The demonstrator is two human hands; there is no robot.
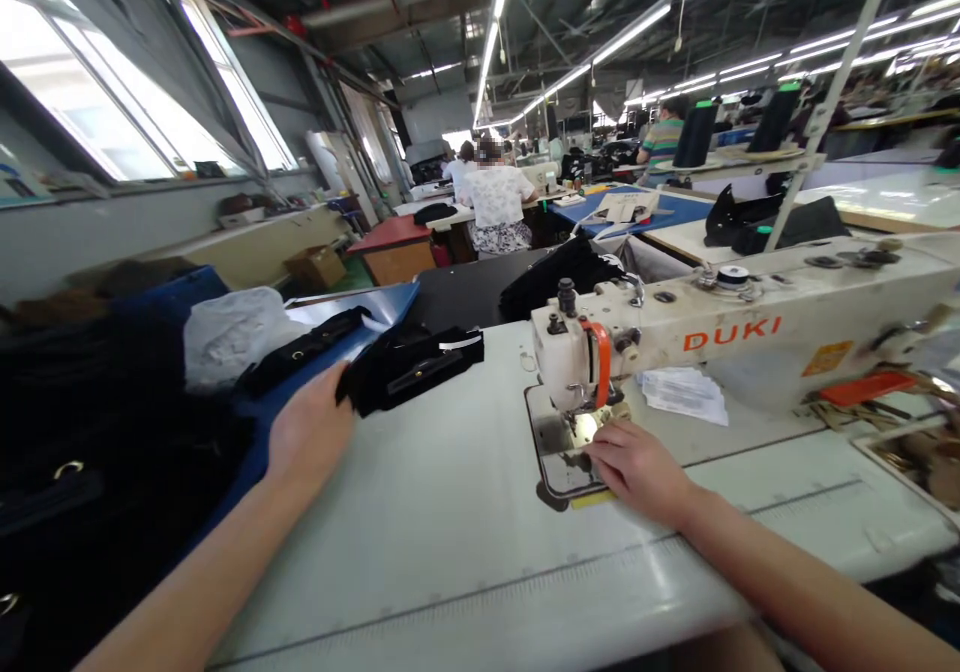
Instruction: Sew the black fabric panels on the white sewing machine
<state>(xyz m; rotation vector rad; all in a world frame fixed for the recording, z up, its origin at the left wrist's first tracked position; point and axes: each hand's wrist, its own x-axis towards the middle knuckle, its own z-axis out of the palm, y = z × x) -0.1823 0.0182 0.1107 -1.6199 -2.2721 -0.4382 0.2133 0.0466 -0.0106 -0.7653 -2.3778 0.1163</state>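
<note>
My left hand (311, 424) is closed on the near end of a black fabric piece (409, 372) at the left of the sewing table (442, 522). The piece carries a dark strap with a small metal stud and a white label strip. My right hand (637, 462) rests by the metal needle plate (559, 447) of a white sewing machine (720, 327), its fingers bent together under the lit needle area. Whether those fingertips hold anything small is hidden.
A stack of white labels (684, 394) lies behind my right hand. To my left are a heap of black fabric (97, 472) and a clear plastic bag (236, 332). Thread cones (697, 135) stand behind the machine. A person in a white top (496, 197) sits farther ahead.
</note>
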